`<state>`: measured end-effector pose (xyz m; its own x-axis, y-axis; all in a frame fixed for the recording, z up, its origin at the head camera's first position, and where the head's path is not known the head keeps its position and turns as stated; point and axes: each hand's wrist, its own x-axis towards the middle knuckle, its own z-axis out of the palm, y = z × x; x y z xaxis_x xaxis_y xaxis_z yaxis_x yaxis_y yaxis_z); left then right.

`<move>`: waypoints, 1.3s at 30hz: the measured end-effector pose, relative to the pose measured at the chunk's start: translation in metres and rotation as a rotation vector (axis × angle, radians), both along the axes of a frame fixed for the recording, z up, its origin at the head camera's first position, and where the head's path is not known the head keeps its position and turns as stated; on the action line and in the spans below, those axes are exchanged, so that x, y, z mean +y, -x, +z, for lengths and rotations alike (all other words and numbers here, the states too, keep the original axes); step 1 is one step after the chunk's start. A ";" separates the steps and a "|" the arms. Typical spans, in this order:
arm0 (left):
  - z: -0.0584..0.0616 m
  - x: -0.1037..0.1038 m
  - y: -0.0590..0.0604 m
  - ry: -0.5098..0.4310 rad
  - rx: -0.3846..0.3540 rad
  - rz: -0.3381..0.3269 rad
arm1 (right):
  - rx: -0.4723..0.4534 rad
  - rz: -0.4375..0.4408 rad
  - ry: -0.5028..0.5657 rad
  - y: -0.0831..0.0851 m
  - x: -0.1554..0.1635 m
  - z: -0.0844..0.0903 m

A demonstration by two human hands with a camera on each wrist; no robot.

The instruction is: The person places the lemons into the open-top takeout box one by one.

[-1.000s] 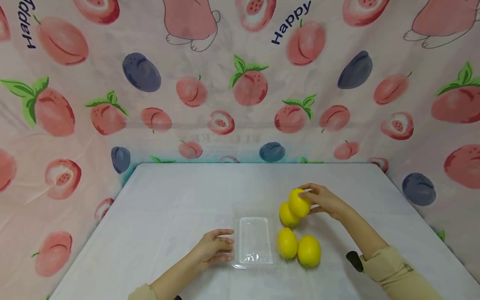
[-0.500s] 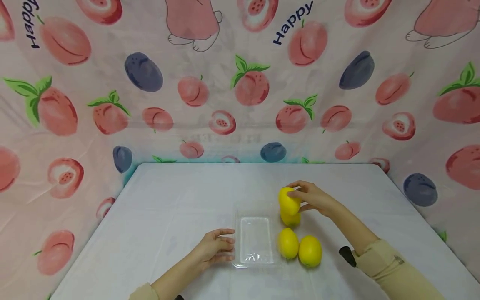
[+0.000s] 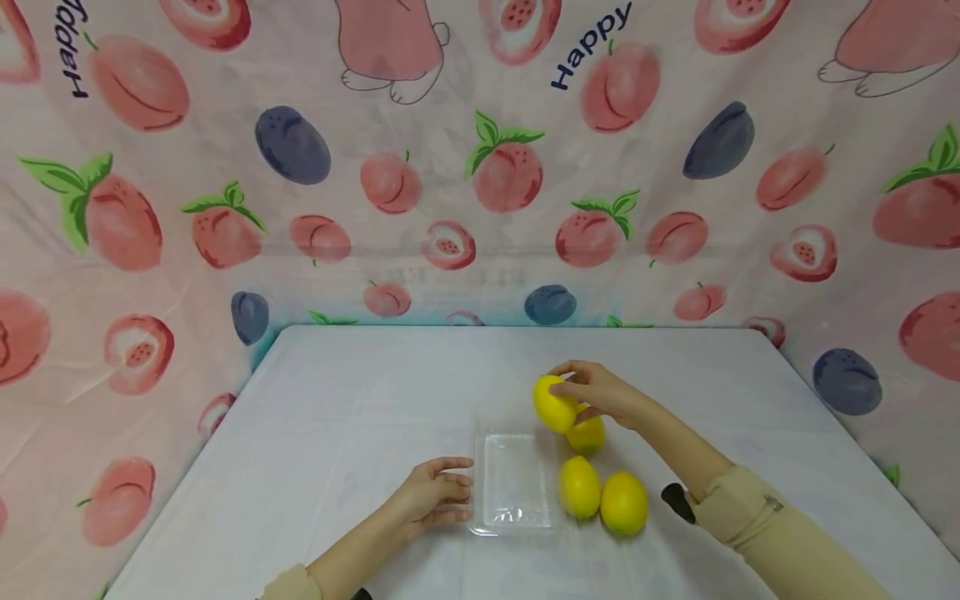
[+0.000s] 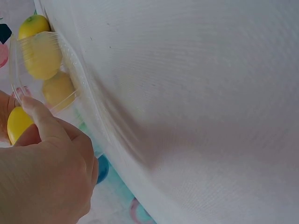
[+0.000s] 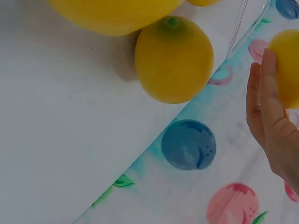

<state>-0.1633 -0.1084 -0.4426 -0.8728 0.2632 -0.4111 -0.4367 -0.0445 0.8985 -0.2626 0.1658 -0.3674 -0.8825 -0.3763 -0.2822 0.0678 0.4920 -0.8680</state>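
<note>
My right hand (image 3: pixel 600 392) grips a yellow lemon (image 3: pixel 553 404) between thumb and fingers, above the table near the far right corner of a clear plastic box (image 3: pixel 516 479). That held lemon (image 5: pixel 288 70) also shows at the right edge of the right wrist view. Behind and below it sits another lemon (image 3: pixel 587 433). Two more, a lemon (image 3: pixel 579 487) beside the box and a lemon (image 3: pixel 624 503) to its right, lie close together. My left hand (image 3: pixel 431 500) rests its extended fingertips against the box's left wall. Nothing shows inside the box.
A white cloth (image 3: pixel 360 400) covers the table. Behind it and at both sides hangs a pink fruit-print curtain (image 3: pixel 450 192). A dark object (image 3: pixel 678 502) sits at the right sleeve cuff.
My right hand has carried its lemon leftward, away from in front of the lemon behind it and toward the box. The left hand keeps its place at the box wall.
</note>
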 end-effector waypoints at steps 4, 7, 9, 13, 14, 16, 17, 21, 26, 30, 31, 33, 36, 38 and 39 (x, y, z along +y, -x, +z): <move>0.001 0.000 0.000 0.001 -0.001 0.004 | 0.006 0.011 -0.010 0.002 -0.008 0.001; 0.002 0.000 0.001 0.005 0.000 0.005 | 0.005 0.020 -0.017 0.003 -0.015 0.001; 0.002 0.000 0.001 0.003 0.000 0.002 | 0.001 0.027 -0.020 0.004 -0.020 0.001; 0.001 0.000 0.001 0.002 0.001 -0.003 | -0.007 0.029 -0.023 0.005 -0.030 -0.003; 0.001 0.000 0.001 0.002 0.000 -0.002 | -0.005 0.027 -0.025 0.005 -0.033 -0.005; 0.001 0.001 0.000 0.005 0.001 0.004 | 0.003 0.027 -0.033 0.004 -0.038 -0.007; 0.000 0.001 0.000 0.006 0.001 0.009 | 0.008 0.031 -0.037 0.004 -0.040 -0.008; -0.001 0.003 0.000 0.011 -0.002 0.020 | 0.019 0.023 -0.061 0.000 -0.049 -0.010; -0.001 0.004 0.000 0.008 -0.006 0.023 | 0.028 0.000 -0.085 -0.003 -0.058 -0.012; 0.000 0.004 0.000 0.015 -0.008 0.029 | 0.027 -0.016 -0.100 -0.005 -0.066 -0.014; 0.000 0.004 0.000 0.017 -0.009 0.030 | 0.023 -0.021 -0.101 -0.005 -0.067 -0.014; 0.000 0.004 0.000 0.018 -0.009 0.031 | 0.014 -0.037 -0.108 -0.007 -0.071 -0.016; 0.001 0.004 0.000 0.017 -0.009 0.028 | 0.008 -0.057 -0.126 -0.008 -0.076 -0.019; 0.001 0.004 0.000 0.015 -0.007 0.029 | 0.012 -0.071 -0.138 -0.009 -0.079 -0.022; 0.001 0.004 0.000 0.015 -0.006 0.029 | 0.015 -0.074 -0.141 -0.009 -0.080 -0.024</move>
